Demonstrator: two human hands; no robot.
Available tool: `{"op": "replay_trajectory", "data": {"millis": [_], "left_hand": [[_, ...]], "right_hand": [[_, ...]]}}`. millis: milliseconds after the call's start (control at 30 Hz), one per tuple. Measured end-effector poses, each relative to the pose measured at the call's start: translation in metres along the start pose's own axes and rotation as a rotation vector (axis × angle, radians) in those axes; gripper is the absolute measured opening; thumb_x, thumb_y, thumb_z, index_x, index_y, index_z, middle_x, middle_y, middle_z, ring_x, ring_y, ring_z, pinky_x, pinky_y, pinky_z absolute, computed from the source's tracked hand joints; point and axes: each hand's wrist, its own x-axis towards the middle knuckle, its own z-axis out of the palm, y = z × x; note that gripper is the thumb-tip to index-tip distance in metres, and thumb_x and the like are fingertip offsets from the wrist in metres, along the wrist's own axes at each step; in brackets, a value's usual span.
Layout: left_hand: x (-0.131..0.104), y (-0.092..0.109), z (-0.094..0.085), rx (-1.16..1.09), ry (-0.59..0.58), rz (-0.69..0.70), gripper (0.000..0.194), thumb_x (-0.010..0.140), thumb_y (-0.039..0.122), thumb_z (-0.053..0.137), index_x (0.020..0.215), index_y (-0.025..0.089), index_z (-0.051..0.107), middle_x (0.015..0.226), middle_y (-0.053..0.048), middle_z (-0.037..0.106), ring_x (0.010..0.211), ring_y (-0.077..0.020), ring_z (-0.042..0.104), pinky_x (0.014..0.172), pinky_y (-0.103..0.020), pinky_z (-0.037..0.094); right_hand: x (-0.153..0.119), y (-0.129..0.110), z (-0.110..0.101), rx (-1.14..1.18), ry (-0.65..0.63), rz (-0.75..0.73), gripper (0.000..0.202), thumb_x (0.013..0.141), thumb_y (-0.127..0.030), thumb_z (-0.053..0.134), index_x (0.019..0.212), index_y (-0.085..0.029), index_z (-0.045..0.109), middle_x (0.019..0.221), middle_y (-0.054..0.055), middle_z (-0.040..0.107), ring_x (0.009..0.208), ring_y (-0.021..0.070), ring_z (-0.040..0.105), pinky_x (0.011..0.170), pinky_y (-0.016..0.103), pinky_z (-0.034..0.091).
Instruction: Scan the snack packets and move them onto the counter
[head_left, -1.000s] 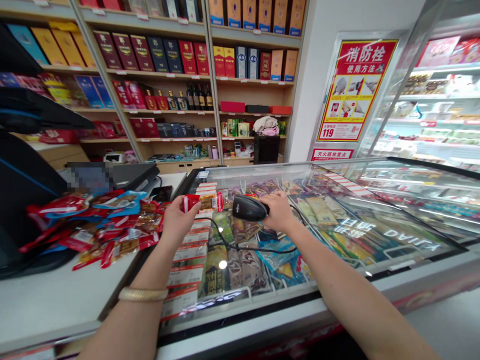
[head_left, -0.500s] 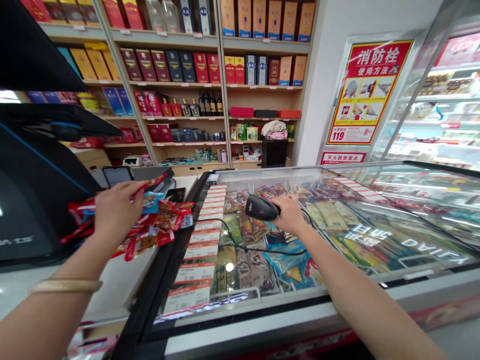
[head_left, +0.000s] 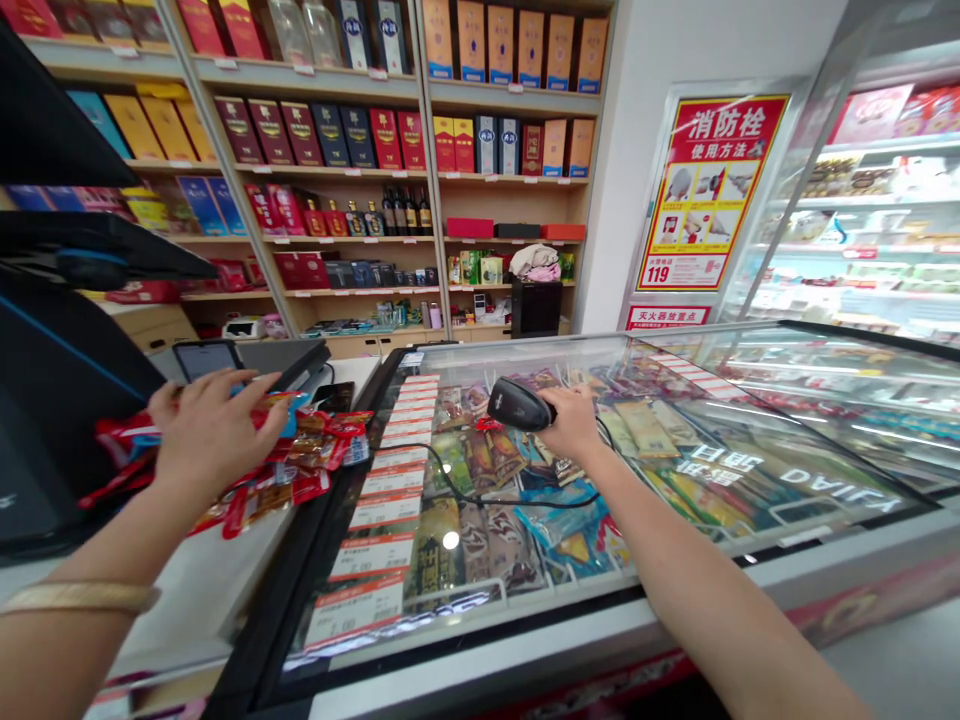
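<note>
My right hand (head_left: 574,425) is wrapped round the handle of a black barcode scanner (head_left: 516,403) held above the glass-topped freezer, its head pointing left. A black cable (head_left: 491,500) loops from it across the glass. On the left, my left hand (head_left: 210,430) hovers over or rests on a heap of small shiny snack packets (head_left: 311,465), mostly red with some blue. Its fingers are spread and nothing shows in them. Whether the palm touches the packets cannot be made out. The heap lies on the white counter and reaches the freezer's edge.
A dark checkout screen (head_left: 67,400) stands at the left. Behind the packets lies a phone (head_left: 334,397). Price labels line the freezer's left side (head_left: 382,508), with wrapped ice creams (head_left: 487,455) under the glass. Shelves of boxed bottles (head_left: 322,135) rise behind.
My left hand has let go of a red packet and opened over the heap. The scanner stays in my right hand, and a slight turn of the view shifts everything left.
</note>
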Motion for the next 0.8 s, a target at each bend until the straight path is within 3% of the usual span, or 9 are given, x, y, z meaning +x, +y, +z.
{"op": "replay_trajectory", "data": {"millis": [100, 167, 300, 433, 533, 633, 800], "left_hand": [[0.002, 0.033, 0.017, 0.142, 0.024, 0.086, 0.036, 0.086, 0.041, 0.052, 0.107, 0.019, 0.071, 0.126, -0.015, 0.068, 0.127, -0.0393, 0.056, 0.113, -0.062, 0.031], [0.002, 0.057, 0.040, 0.097, -0.028, 0.101, 0.038, 0.087, 0.041, 0.052, 0.109, 0.019, 0.072, 0.124, -0.016, 0.070, 0.122, -0.0378, 0.060, 0.109, -0.058, 0.038], [-0.009, 0.104, 0.099, -0.095, -0.281, 0.222, 0.041, 0.087, 0.039, 0.053, 0.116, 0.017, 0.072, 0.123, -0.013, 0.071, 0.115, -0.0293, 0.066, 0.105, -0.044, 0.048], [-0.028, 0.145, 0.154, -0.112, -0.557, 0.312, 0.051, 0.082, 0.028, 0.060, 0.131, 0.015, 0.066, 0.138, -0.015, 0.065, 0.128, -0.0280, 0.060, 0.113, -0.038, 0.044], [-0.036, 0.163, 0.181, -0.146, -0.709, 0.329, 0.071, 0.074, 0.013, 0.062, 0.144, 0.013, 0.055, 0.149, -0.016, 0.055, 0.138, -0.0267, 0.053, 0.117, -0.036, 0.039], [-0.037, 0.174, 0.195, -0.344, -0.792, 0.180, 0.073, 0.070, 0.005, 0.060, 0.143, 0.015, 0.057, 0.154, -0.015, 0.051, 0.142, -0.0255, 0.048, 0.120, -0.035, 0.034], [-0.032, 0.182, 0.202, -0.684, -0.754, -0.215, 0.037, 0.076, 0.007, 0.061, 0.106, 0.023, 0.077, 0.129, -0.009, 0.072, 0.134, -0.0285, 0.057, 0.120, -0.043, 0.034]], "right_hand": [[0.002, 0.005, -0.002, 0.008, 0.063, 0.054, 0.026, 0.072, -0.028, 0.068, 0.097, -0.022, 0.073, 0.101, 0.009, 0.078, 0.095, 0.0263, 0.066, 0.088, 0.038, 0.030], [0.003, 0.008, -0.003, -0.004, 0.085, 0.094, 0.027, 0.072, -0.030, 0.070, 0.097, -0.022, 0.073, 0.099, 0.009, 0.078, 0.096, 0.0270, 0.067, 0.088, 0.038, 0.030], [0.004, 0.013, -0.005, -0.036, 0.101, 0.147, 0.028, 0.073, -0.030, 0.070, 0.099, -0.021, 0.073, 0.101, 0.010, 0.078, 0.097, 0.0272, 0.067, 0.089, 0.038, 0.030], [0.005, 0.015, -0.006, -0.044, 0.091, 0.176, 0.030, 0.072, -0.028, 0.070, 0.100, -0.023, 0.072, 0.103, 0.008, 0.078, 0.098, 0.0274, 0.067, 0.092, 0.039, 0.029], [0.006, 0.016, -0.007, -0.056, 0.071, 0.191, 0.030, 0.072, -0.028, 0.070, 0.101, -0.023, 0.072, 0.103, 0.007, 0.077, 0.099, 0.0273, 0.066, 0.092, 0.039, 0.029], [0.006, 0.016, -0.007, -0.046, 0.066, 0.194, 0.028, 0.073, -0.029, 0.070, 0.100, -0.023, 0.071, 0.104, 0.008, 0.077, 0.100, 0.0269, 0.065, 0.092, 0.039, 0.028], [0.006, 0.015, -0.007, -0.023, 0.075, 0.192, 0.028, 0.072, -0.031, 0.072, 0.099, -0.024, 0.072, 0.102, 0.008, 0.077, 0.097, 0.0265, 0.064, 0.092, 0.039, 0.028]]}}
